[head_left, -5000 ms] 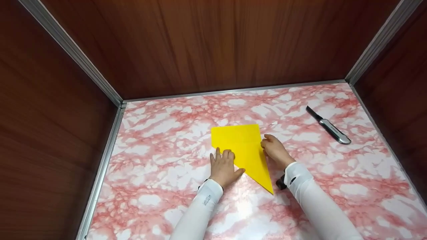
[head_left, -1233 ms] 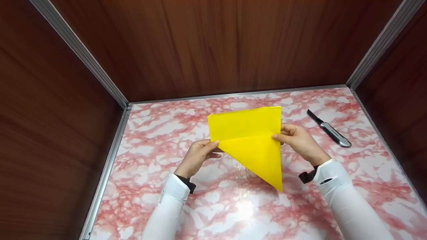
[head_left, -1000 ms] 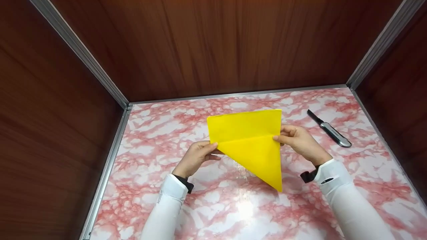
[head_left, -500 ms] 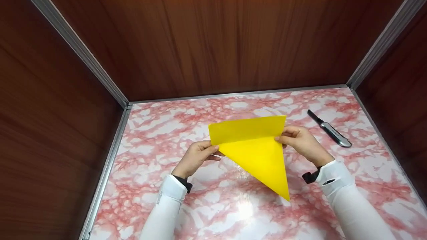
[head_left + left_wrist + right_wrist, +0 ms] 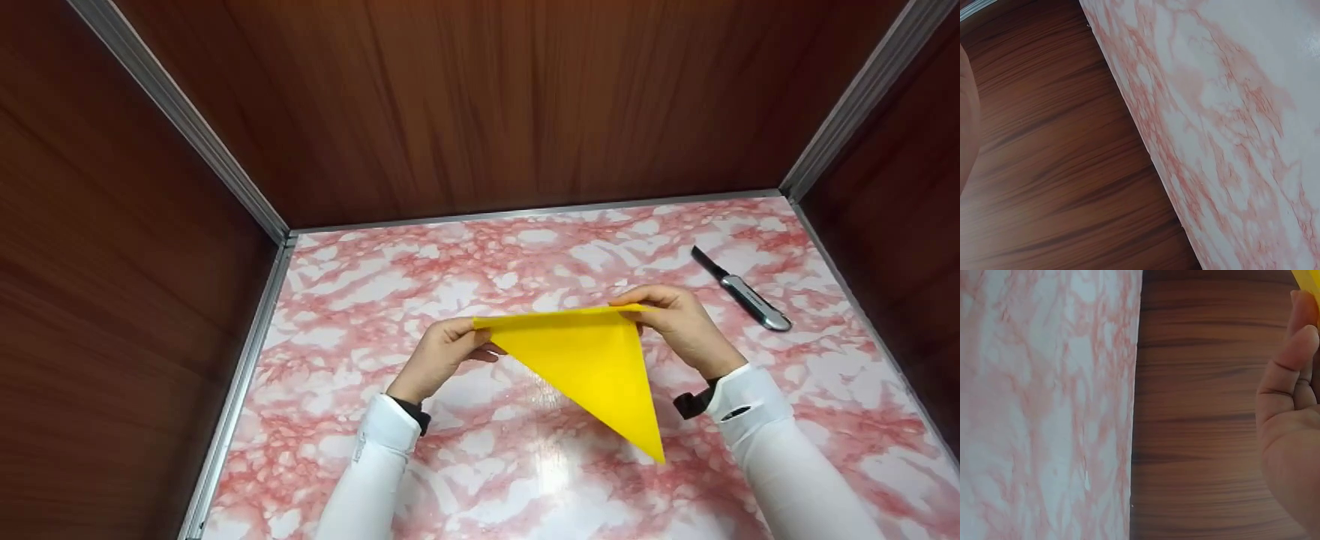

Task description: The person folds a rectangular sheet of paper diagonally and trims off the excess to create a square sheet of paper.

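A folded sheet of yellow paper point(image 5: 592, 367) is held up over the table, its pointed corner hanging toward the lower right. My left hand point(image 5: 439, 356) pinches its left corner between thumb and fingers. At the upper right corner my right hand point(image 5: 682, 326) grips the paper, with fingers over the top edge and thumb in front. The upper strip of the sheet is tipped back at a crease and appears only as a narrow band. In the right wrist view, a bit of the yellow paper point(image 5: 1307, 280) shows above the curled fingers point(image 5: 1292, 354).
A utility knife point(image 5: 742, 296) with its black blade out lies at the right of the pink-and-white marbled table point(image 5: 360, 300). Brown wood-grain panels point(image 5: 465, 112) with metal edging enclose the back and both sides.
Both hands lifted the paper from the table after flattening it there. Over the last second its upper strip has tipped back from upright, and the pointed corner has swung down and right.
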{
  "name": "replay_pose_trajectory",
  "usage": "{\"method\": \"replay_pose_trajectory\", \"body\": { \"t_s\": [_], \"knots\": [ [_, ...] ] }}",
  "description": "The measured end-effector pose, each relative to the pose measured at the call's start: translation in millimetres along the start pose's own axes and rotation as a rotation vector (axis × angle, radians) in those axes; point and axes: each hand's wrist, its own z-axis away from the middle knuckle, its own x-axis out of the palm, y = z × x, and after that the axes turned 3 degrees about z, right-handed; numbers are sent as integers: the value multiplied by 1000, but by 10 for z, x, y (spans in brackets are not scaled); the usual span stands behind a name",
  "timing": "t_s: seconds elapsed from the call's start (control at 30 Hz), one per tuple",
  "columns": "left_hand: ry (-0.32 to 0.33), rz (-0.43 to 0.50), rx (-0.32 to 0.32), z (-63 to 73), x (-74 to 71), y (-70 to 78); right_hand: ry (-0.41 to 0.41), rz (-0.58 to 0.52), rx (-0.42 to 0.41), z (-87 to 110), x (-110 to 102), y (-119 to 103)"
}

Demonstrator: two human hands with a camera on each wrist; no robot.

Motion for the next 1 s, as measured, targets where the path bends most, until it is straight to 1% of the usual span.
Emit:
{"method": "replay_pose_trajectory", "body": {
  "t_s": [0.17,0.23,0.37,0.53,0.6,0.73,0.8,0.9,1.0],
  "knots": [
    [22,-27,40,2,3,6,-2,-142,20,14,20,-3],
    [28,-31,51,5,6,10,-3,-170,22,15,28,-1],
    [24,-8,58,9,12,12,-14,-169,19,21,40,6],
    [26,47,40,9,28,3,-32,-145,-5,15,41,21],
    [55,55,30,7,47,1,-37,-131,-15,9,42,28],
    [156,38,-16,-20,101,-29,-44,-104,-26,9,48,39],
    [201,34,-37,-35,124,-50,-54,-112,-35,12,50,41],
    [238,58,-52,-42,152,-66,-67,-125,-60,10,50,50],
    [260,53,-54,-45,166,-72,-44,-86,-65,-1,65,66]
  ]
}}
